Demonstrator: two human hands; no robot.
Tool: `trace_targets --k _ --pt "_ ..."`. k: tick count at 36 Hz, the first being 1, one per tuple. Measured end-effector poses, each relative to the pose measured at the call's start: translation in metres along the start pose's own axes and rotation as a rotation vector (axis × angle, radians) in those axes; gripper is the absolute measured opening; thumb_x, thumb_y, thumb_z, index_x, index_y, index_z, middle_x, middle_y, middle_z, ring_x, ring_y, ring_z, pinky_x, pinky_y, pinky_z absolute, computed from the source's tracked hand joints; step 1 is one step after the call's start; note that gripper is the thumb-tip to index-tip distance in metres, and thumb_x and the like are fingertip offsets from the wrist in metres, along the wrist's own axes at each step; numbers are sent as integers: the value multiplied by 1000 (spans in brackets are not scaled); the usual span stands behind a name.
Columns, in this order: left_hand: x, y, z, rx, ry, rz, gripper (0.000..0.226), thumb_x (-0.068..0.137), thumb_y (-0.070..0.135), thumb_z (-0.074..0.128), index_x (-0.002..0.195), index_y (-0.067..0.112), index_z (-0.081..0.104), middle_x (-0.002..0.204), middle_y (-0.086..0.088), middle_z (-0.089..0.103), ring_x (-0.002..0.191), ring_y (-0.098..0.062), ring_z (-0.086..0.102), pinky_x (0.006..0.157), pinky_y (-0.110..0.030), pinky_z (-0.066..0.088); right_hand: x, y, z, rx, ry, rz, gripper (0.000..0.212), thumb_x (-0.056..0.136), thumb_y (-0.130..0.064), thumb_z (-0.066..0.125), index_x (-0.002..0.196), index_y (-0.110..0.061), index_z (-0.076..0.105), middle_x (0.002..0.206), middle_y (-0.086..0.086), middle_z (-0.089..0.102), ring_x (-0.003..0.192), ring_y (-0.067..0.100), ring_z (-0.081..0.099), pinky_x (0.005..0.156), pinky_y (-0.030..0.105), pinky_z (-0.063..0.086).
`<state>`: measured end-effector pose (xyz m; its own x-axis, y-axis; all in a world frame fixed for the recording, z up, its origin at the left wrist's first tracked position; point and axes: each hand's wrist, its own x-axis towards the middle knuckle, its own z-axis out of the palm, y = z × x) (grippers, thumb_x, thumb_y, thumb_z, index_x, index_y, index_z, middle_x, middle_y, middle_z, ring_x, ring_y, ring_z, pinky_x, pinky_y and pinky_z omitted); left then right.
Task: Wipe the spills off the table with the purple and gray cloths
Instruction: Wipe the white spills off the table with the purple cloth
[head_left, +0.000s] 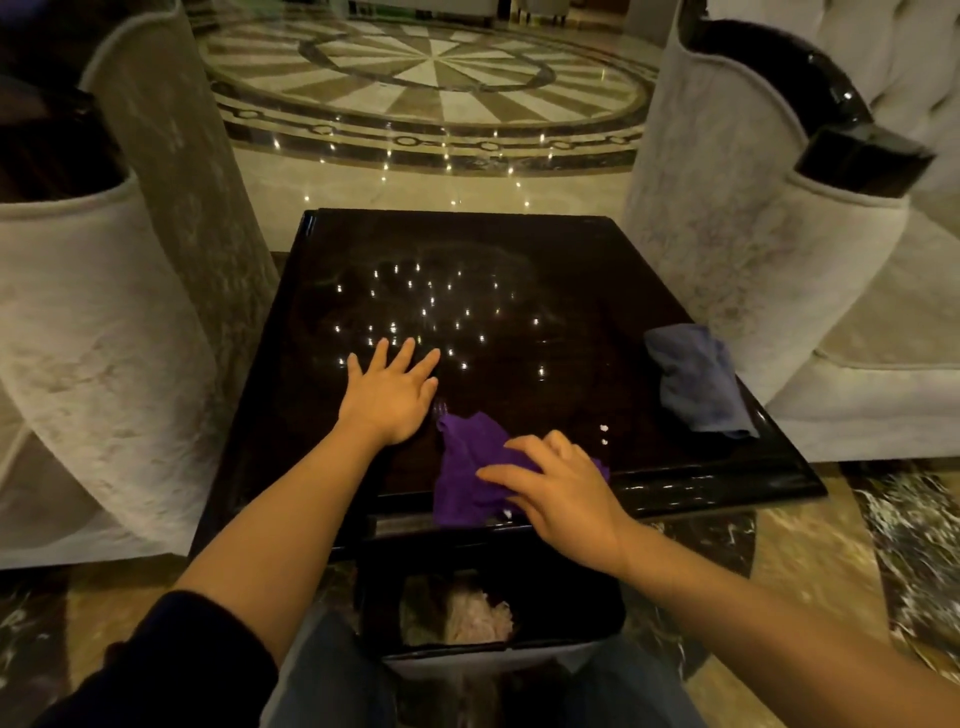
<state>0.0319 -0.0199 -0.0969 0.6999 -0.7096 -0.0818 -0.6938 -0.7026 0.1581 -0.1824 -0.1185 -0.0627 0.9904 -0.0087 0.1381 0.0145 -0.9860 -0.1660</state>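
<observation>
Purple crumpled cloth (470, 467) sits under your right hand (563, 486), fingers spread flat on it; left hand (389, 395) open beside it; gray cloth (696, 379) further right.

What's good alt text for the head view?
A right hand presses a purple cloth at the near edge of a glossy dark table; the left hand lies flat beside it, and a gray cloth sits at the right edge.
</observation>
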Motion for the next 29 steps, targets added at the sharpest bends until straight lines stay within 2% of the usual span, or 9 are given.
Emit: trace_targets --k 2,6,9,13,16,18,20,26,29 --pt "0 0 0 -2 2 1 49 95 44 15 142 34 6 156 -3 4 142 -32 -4 112 -58 -1 -10 -9 -4 -8 11 -29 37 74 -12 70 109 -22 65 108 16 66 81 35 61 62 40 53" --pt "0 1 -1 -11 -9 2 49 95 44 14 142 34 5 156 -3 3 142 -32 -5 112 -57 -2 -30 -20 -2 2 8 -89 40 66 -15 78 103 -24 67 99 9 70 74 26 65 58 29 54" --pt "0 1 -1 -14 -11 3 49 95 44 13 142 34 4 156 -3 1 142 -31 -6 112 -57 -3 -39 -22 -3 -9 28 -91 32 71 -18 68 101 -26 68 98 5 71 74 22 66 58 25 54" --pt "1 0 0 -14 -18 -3 49 95 44 13 142 34 3 156 -3 1 142 -31 -7 112 -57 -3 -39 -17 -16 74 119 -48 34 72 -14 64 106 -21 67 102 10 68 85 23 60 68 31 53" --pt "1 0 0 -15 -10 -3 49 95 45 13 142 34 5 156 -3 1 142 -31 -6 112 -57 -2 -28 -6 -36 173 226 18 36 75 -7 60 109 -13 65 105 16 65 89 35 61 75 40 53" --pt "1 0 0 -15 -10 0 50 95 45 13 142 34 5 156 -3 2 142 -31 -6 112 -57 -1 -15 7 -49 243 299 96 34 78 -7 57 111 -11 64 106 18 63 93 37 58 86 33 43" --pt "1 0 0 -12 -12 1 50 95 45 13 142 34 5 156 -3 2 142 -32 -5 112 -58 -1 -1 25 -56 275 337 163 32 81 -5 57 112 -9 62 106 18 62 98 35 56 88 27 37" --pt "0 1 0 -14 -16 -2 49 95 45 12 142 34 5 156 -2 1 142 -30 -6 112 -57 -1 36 94 -54 291 279 332 33 86 -5 56 117 -14 57 118 15 59 110 29 52 98 38 38" --pt "1 0 -1 -7 -13 -5 49 95 45 12 142 35 5 156 -2 1 142 -30 -6 113 -56 -1 46 128 -41 273 146 429 33 87 -10 57 120 -16 55 123 16 54 116 30 48 100 36 34"
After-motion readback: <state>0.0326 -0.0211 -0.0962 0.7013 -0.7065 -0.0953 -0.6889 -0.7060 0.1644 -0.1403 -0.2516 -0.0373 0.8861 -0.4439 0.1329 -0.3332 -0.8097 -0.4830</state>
